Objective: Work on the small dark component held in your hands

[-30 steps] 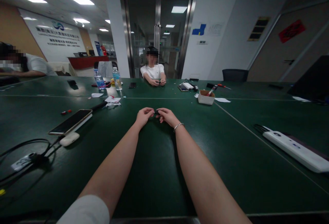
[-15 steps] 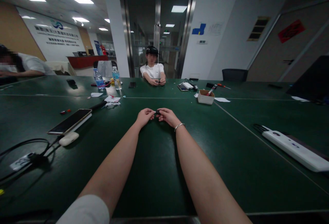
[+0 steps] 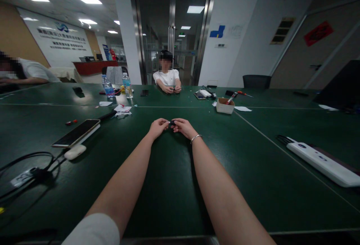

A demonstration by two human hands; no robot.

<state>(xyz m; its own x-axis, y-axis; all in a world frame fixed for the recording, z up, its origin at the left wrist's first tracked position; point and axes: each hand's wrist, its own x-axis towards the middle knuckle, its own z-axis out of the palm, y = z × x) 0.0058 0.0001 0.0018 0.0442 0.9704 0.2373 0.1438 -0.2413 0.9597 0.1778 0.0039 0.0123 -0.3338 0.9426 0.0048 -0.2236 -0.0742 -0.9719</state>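
piece, small and black, was pinched by right hand, nearer; lay at left hand's three o'clock, axis roughly nine-to-three; left grip: could not tell.

The left forearm and the right forearm extend forward from below, both slanting inward, so that the wrists stand quite near to each other. The left hand and the right hand are close together, with fingertips facing, and in each one the thumb and bent fingers are pinched
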